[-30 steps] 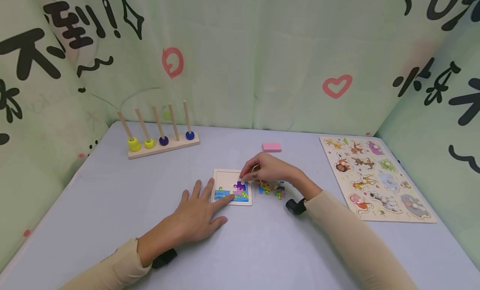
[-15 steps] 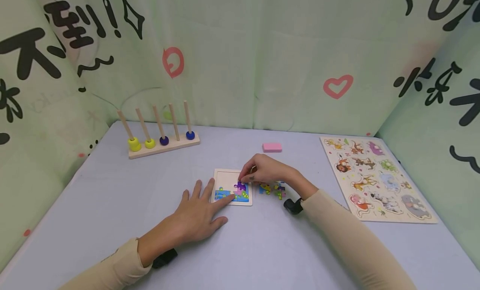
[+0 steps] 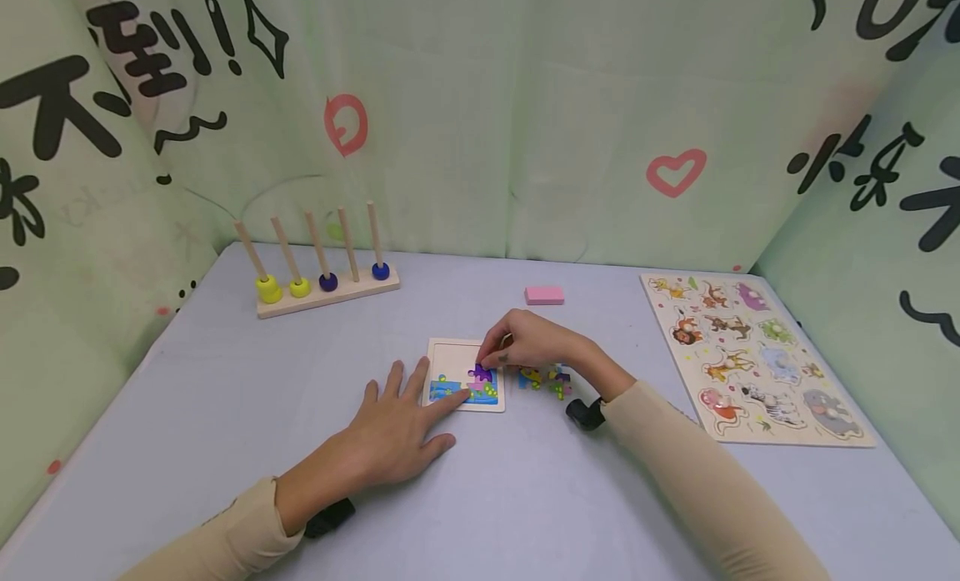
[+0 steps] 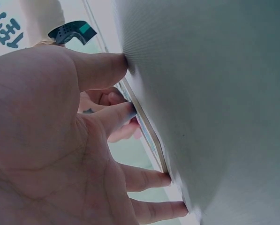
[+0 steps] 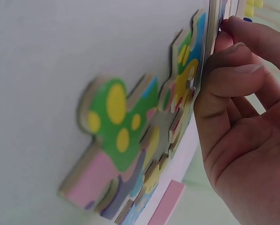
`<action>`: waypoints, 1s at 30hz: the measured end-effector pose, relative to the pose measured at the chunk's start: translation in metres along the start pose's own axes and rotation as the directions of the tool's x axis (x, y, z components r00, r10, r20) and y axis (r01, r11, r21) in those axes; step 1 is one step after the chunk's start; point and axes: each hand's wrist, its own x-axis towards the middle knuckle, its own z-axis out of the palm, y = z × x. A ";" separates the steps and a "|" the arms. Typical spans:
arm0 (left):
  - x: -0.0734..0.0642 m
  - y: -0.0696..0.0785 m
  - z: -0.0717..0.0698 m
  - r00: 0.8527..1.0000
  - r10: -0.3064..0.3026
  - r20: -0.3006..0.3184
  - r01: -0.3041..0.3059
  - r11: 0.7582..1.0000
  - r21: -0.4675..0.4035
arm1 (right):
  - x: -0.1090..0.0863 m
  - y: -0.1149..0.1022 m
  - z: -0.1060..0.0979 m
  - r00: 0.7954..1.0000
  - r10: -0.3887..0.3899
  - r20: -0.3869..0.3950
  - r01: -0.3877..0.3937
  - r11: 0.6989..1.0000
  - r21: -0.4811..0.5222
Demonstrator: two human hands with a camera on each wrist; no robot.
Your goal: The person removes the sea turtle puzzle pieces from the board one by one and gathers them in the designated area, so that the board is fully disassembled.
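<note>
A small square jigsaw puzzle board (image 3: pixel 453 350) lies mid-table, its lower part filled with blue, green, pink and purple pieces. My left hand (image 3: pixel 397 431) is spread flat, one finger resting on the board's lower pieces and others at its left edge. Over the board's right side, my right hand (image 3: pixel 531 339) pinches at a purple puzzle piece (image 3: pixel 478 373) with thumb and fingertips. The fingers hide most of that spot in the right wrist view. Loose puzzle pieces (image 5: pixel 118 126), one green with yellow dots, lie right of the board beneath my right hand.
A pink block (image 3: pixel 543 295) sits behind the right hand. At the back left stands a wooden peg stand (image 3: pixel 337 293) with yellow and blue beads. A large animal puzzle board (image 3: pixel 705 381) lies at the right. Printed curtains (image 3: pixel 577 147) enclose the table.
My right hand has shifted very slightly left and down at the purple piece, its wrist moving left a little. The left hand keeps its place on the board.
</note>
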 end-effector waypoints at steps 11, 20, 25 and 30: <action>0.000 0.000 0.000 1.000 0.005 -0.002 -0.005 1.000 0.010 | -0.001 -0.003 -0.001 1.000 0.020 0.012 -0.021 0.999 0.027; 0.000 0.000 0.001 1.000 0.005 -0.009 -0.004 1.000 0.029 | -0.004 -0.004 -0.004 0.997 0.058 0.050 -0.063 0.991 0.116; 0.000 0.000 0.001 1.000 0.003 -0.005 -0.003 1.000 0.028 | -0.004 -0.002 -0.003 0.998 0.049 0.041 -0.054 0.991 0.119; 0.001 0.000 0.001 1.000 0.001 -0.005 -0.001 1.000 0.025 | -0.004 -0.001 -0.002 0.999 0.043 0.032 -0.047 0.991 0.124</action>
